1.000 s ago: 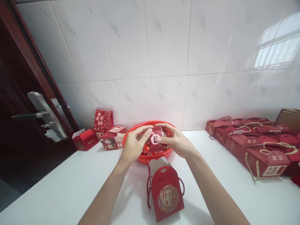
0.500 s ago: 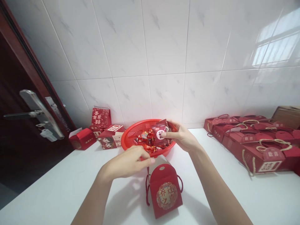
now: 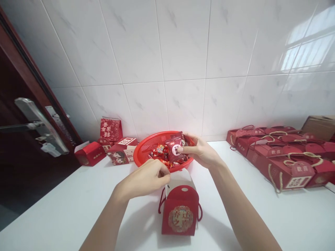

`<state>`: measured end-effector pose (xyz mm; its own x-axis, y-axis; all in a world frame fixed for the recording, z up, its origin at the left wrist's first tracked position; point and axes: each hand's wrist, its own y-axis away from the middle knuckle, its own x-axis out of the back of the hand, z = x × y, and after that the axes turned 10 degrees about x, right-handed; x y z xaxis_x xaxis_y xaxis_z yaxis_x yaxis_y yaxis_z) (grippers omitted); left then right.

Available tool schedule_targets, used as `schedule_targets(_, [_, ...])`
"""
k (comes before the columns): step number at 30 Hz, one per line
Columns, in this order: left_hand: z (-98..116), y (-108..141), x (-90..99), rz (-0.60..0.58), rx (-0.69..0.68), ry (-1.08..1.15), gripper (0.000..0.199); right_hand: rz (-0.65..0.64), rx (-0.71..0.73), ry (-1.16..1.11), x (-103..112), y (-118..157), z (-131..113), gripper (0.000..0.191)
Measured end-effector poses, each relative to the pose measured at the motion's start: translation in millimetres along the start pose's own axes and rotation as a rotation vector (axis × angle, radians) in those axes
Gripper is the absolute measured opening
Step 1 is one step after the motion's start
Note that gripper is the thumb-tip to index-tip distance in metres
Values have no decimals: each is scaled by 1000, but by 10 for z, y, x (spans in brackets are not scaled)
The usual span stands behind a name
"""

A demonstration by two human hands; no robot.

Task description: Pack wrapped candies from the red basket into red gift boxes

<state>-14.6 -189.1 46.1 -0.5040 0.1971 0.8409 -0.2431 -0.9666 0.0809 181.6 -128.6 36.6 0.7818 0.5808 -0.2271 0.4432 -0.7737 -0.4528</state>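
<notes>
A small red gift box (image 3: 180,215) with a gold round emblem and dark red cord handles stands in front of me, its top flaps raised. My left hand (image 3: 148,177) is closed, thumb and finger pinched at the edge of the box's pale rear flap. Above the red plastic basket (image 3: 146,141), my right hand (image 3: 202,150) grips a dark red snack packet (image 3: 173,148) with a pink round label. Part of another dark wrapper shows behind that packet. Wrapped candies (image 3: 160,151) lie inside the basket, partly hidden by my hands and the packet.
Several folded red gift boxes (image 3: 285,172) with rope handles stand in rows at the right, beside a brown cardboard box (image 3: 320,129). More red boxes (image 3: 121,153) stand left of the basket. A tiled wall (image 3: 183,104) closes the back; a dark door (image 3: 23,150) is at left.
The gift box has turned to face me more squarely, and its rear flap now meets my left fingers, which have closed. My right hand still holds the packet over the basket.
</notes>
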Motion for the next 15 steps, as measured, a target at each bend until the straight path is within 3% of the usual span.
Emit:
schedule_targets(3, [-1, 12, 2, -90, 0, -37, 31, -10, -4, -28, 5, -3, -6, 37])
schedule_targets(9, [-3, 35, 22, -156, -22, -102, 30, 17, -23, -15, 24, -12, 1, 39])
schedule_targets(15, [-36, 54, 21, -159, 44, -202, 50, -163, -12, 168, 66, 67, -97, 29])
